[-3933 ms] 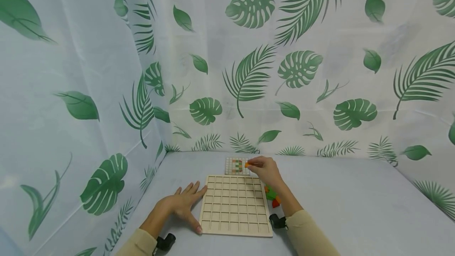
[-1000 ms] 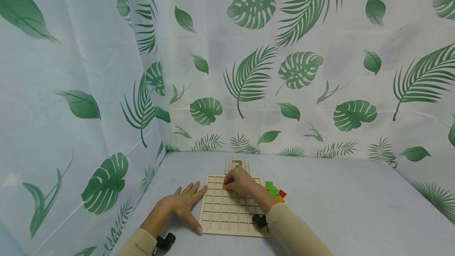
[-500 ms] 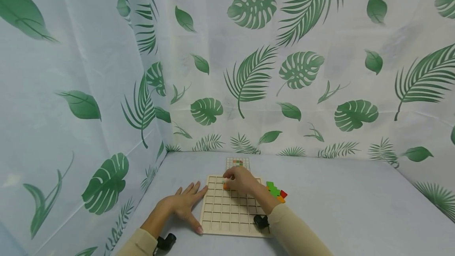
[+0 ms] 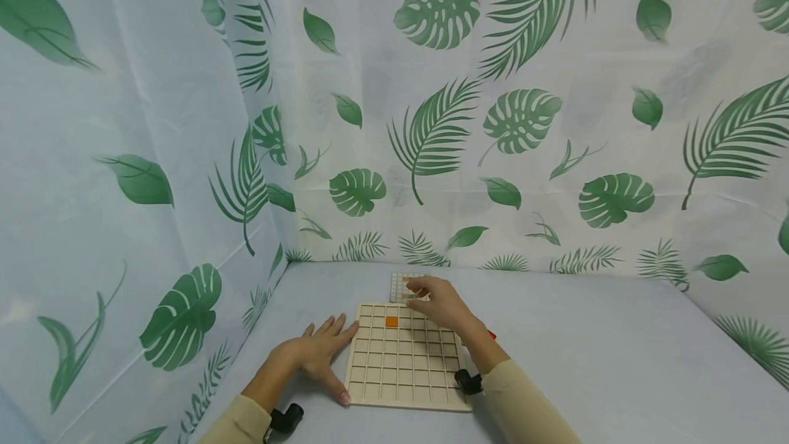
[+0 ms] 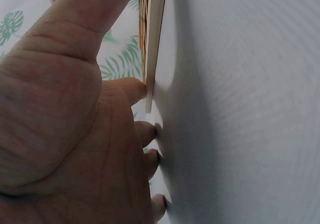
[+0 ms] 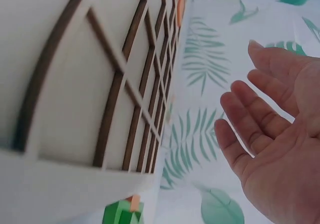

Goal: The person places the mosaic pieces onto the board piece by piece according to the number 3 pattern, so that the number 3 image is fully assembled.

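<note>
A wooden grid board (image 4: 401,362) lies on the table with one orange square tile (image 4: 391,321) in a cell near its far left. My left hand (image 4: 317,355) rests spread on the table at the board's left edge, thumb and index finger touching that edge. Above the far right part of the board is my right hand (image 4: 440,303), its fingers loosely bent with nothing between them, as the right wrist view also shows. Behind the board lies a small pattern card (image 4: 397,286) with a printed coloured grid, partly covered by the right hand.
Beside the board's right edge lie green and orange pieces (image 6: 124,213), mostly hidden by the right forearm in the head view. A red piece (image 4: 492,334) peeks out past the forearm. A leaf-print curtain (image 4: 468,122) hangs behind and at the left of the table.
My right hand carried the orange tile from beside the pattern card to the board, let it go in a far-left cell and drew back to the right. The left hand stayed put.
</note>
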`<state>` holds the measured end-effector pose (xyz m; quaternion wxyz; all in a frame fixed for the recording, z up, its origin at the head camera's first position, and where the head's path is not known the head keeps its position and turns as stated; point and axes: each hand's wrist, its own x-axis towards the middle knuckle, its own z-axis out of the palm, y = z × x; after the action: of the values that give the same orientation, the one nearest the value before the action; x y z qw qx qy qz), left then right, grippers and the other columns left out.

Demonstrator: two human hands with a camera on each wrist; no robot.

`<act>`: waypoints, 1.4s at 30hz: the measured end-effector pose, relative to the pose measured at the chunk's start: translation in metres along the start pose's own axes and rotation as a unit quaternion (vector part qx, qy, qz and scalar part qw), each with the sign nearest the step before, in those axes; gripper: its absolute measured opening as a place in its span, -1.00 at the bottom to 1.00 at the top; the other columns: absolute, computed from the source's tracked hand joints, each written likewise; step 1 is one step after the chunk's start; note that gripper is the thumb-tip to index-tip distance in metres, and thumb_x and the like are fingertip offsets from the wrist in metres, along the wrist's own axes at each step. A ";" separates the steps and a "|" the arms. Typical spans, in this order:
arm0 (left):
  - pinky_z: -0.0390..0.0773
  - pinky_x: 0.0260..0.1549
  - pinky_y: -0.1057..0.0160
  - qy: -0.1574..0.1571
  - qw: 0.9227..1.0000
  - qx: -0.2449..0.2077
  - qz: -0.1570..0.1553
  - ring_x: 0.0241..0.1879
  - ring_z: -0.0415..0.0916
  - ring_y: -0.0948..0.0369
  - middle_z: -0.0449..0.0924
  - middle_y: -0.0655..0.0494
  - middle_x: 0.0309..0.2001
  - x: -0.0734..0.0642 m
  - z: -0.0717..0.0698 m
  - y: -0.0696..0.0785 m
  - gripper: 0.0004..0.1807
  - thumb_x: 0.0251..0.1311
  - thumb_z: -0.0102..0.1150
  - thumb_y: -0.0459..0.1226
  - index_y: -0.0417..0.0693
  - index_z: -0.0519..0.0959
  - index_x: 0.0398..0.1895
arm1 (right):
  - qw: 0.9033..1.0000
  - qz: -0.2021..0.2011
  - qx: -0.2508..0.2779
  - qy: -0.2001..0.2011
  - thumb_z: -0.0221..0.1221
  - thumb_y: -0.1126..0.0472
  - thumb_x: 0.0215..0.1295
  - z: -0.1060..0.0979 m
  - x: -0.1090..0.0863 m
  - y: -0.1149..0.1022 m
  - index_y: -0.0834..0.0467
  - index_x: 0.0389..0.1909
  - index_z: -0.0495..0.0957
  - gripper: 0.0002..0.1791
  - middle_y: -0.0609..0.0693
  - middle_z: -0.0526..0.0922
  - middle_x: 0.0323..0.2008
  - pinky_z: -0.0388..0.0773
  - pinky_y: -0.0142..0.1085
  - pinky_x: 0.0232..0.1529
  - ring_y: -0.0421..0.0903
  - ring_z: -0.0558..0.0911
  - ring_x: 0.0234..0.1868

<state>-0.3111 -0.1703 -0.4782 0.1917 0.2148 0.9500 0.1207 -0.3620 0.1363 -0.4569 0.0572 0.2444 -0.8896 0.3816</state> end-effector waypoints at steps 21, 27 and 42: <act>-0.20 0.57 -0.37 -0.004 1.000 0.001 0.003 0.70 -0.32 -0.13 -0.24 -0.09 0.72 0.000 0.001 -0.001 0.55 -0.33 0.61 0.38 0.21 -0.10 0.72 | 0.997 0.066 -0.023 0.038 0.34 0.13 0.42 -0.035 -0.025 0.040 0.14 0.21 0.63 -0.60 0.16 0.69 0.16 0.63 0.05 0.15 0.08 0.65 0.11; -0.20 0.57 -0.37 -0.002 1.000 0.000 0.000 0.70 -0.31 -0.12 -0.23 -0.08 0.72 0.000 0.001 -0.001 0.55 -0.34 0.62 0.38 0.22 -0.10 0.72 | 0.995 0.074 -0.049 0.035 0.34 0.16 0.41 -0.043 -0.028 0.050 0.22 0.17 0.65 -0.61 0.18 0.72 0.11 0.68 -0.11 -0.05 0.01 0.66 -0.03; -0.18 0.57 -0.37 0.002 1.000 0.003 0.001 0.70 -0.30 -0.13 -0.21 -0.09 0.72 -0.001 0.000 0.001 0.55 -0.34 0.62 0.38 0.20 -0.08 0.72 | 0.986 0.150 -0.075 -0.005 0.39 0.19 0.32 -0.049 -0.034 0.067 0.17 0.07 0.72 -0.67 0.08 0.72 -0.03 0.63 -0.25 -0.18 -0.05 0.58 -0.13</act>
<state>-0.3100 -0.1700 -0.4779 0.1894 0.2158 0.9506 0.1182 -0.3686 0.2239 -0.4758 0.0133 0.1050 -0.9426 0.3168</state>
